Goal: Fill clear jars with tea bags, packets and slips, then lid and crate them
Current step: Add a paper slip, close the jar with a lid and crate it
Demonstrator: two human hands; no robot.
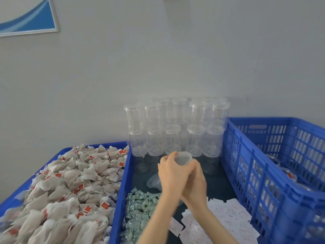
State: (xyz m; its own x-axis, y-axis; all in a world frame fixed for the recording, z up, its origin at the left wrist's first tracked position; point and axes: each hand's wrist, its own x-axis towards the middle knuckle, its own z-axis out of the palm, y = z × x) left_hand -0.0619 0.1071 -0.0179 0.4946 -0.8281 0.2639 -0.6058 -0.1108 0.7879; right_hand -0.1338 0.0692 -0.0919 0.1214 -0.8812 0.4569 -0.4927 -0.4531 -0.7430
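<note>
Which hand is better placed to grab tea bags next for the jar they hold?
Left, probably. The left hand sits nearer the tea bags, while the right hand can keep its grip on the jar.

Even, soft, bright indoor light, faint shadows, no strong glare, overall motion blur, wide-angle bending toward edges

Two hands [175, 175] are seen, and one jar [182, 158] is held between them. Two blue crates [123, 182] are counted. About twenty lidded jars [175, 127] are stacked in three tiers at the bench's far edge; no exact count can be made. Tea bags [66, 182], green packets [140, 208] and slips [219, 221] are heaped, too many to be counted.
</note>
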